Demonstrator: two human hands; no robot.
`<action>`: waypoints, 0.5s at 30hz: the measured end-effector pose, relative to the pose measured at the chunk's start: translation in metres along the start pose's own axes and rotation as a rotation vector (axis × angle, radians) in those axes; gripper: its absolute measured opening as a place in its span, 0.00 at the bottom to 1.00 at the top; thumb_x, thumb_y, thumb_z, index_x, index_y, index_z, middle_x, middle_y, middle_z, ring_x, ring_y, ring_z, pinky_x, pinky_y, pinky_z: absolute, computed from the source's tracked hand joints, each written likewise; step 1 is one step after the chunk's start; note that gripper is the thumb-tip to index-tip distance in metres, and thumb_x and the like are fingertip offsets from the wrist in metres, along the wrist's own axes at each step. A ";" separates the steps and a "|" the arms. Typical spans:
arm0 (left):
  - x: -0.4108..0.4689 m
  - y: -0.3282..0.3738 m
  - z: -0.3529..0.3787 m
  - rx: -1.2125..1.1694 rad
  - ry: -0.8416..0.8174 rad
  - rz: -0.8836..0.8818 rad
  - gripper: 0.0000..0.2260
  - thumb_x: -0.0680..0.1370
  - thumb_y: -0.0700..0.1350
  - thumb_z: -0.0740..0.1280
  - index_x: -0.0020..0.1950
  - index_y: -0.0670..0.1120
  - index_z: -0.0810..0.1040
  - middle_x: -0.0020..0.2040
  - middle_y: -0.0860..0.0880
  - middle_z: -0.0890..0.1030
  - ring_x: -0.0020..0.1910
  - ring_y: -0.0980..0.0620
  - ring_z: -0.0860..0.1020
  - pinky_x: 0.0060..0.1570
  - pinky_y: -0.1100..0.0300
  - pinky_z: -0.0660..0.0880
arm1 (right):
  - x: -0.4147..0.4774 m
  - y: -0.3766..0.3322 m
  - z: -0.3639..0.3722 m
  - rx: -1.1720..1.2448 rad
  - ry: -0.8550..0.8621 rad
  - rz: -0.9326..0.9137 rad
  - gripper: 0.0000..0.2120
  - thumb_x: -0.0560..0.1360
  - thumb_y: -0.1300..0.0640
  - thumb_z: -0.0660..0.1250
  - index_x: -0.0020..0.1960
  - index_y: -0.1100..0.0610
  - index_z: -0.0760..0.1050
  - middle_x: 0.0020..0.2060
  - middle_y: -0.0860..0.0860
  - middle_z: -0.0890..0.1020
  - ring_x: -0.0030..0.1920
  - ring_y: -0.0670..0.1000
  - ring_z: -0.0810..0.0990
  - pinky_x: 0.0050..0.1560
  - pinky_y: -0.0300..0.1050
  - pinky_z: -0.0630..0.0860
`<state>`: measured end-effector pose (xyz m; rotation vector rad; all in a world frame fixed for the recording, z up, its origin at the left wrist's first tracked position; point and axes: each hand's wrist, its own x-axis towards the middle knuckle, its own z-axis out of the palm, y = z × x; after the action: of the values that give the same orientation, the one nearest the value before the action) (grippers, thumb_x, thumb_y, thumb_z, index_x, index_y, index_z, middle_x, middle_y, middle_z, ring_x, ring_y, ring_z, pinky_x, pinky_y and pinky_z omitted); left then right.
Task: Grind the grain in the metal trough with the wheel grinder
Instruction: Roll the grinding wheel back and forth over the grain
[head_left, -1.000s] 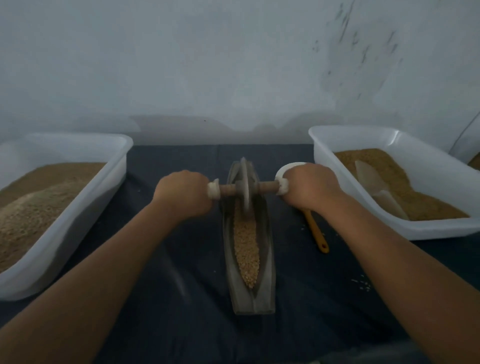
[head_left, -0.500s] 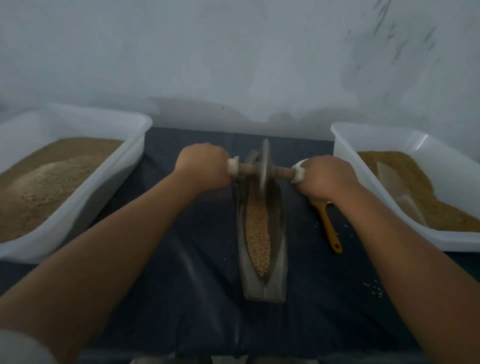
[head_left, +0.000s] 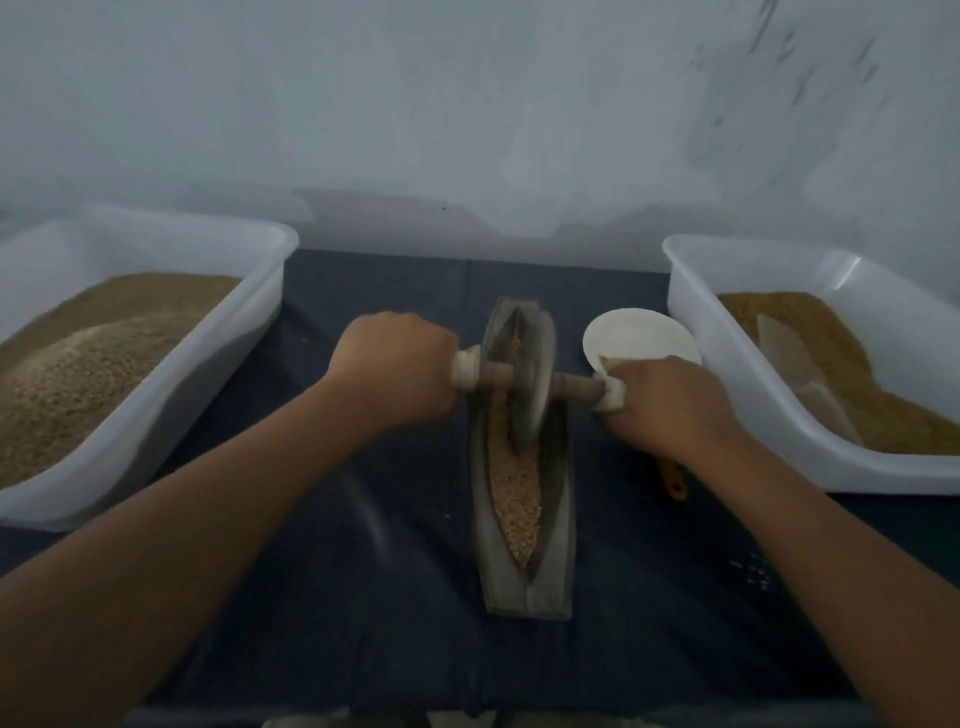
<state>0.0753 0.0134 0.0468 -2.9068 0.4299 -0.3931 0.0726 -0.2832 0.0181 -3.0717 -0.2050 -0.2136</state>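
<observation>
Plain workroom, bare grey wall (head_left: 467, 104), cloth-covered table (head_left: 363, 597), grain-filled plastic tubs (head_left: 208, 395)

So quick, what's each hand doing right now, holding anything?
Left hand: closed, gripping the left handle end of the wheel grinder.
Right hand: closed, gripping its right handle end.

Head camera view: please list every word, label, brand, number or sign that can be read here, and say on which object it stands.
None: no readable text shows in this view.
The left tub, right tub, metal trough, wheel grinder and white scoop show no print.
The dark marks on the wall are smudges, not letters.
</observation>
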 end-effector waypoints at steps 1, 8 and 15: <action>0.017 0.001 0.000 0.016 0.006 -0.017 0.12 0.75 0.57 0.66 0.36 0.52 0.73 0.32 0.54 0.73 0.28 0.51 0.69 0.33 0.58 0.67 | 0.016 0.002 0.005 0.012 0.004 0.026 0.20 0.82 0.36 0.59 0.42 0.47 0.79 0.37 0.45 0.80 0.37 0.45 0.75 0.41 0.47 0.70; 0.009 -0.003 -0.002 -0.048 -0.049 0.004 0.11 0.74 0.56 0.67 0.35 0.53 0.71 0.34 0.54 0.75 0.33 0.49 0.75 0.35 0.56 0.73 | 0.010 0.001 0.002 -0.035 -0.018 0.042 0.21 0.81 0.34 0.57 0.48 0.47 0.81 0.41 0.46 0.81 0.38 0.47 0.76 0.43 0.47 0.73; -0.057 -0.010 0.009 -0.019 0.222 0.180 0.18 0.68 0.59 0.67 0.31 0.56 0.58 0.23 0.57 0.62 0.20 0.56 0.58 0.27 0.66 0.51 | -0.064 0.003 -0.010 -0.008 -0.030 -0.117 0.23 0.71 0.29 0.51 0.32 0.44 0.72 0.26 0.44 0.75 0.28 0.42 0.74 0.28 0.45 0.70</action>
<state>0.0277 0.0418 0.0269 -2.8207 0.7252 -0.6890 0.0085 -0.2954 0.0188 -3.0752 -0.3874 -0.1744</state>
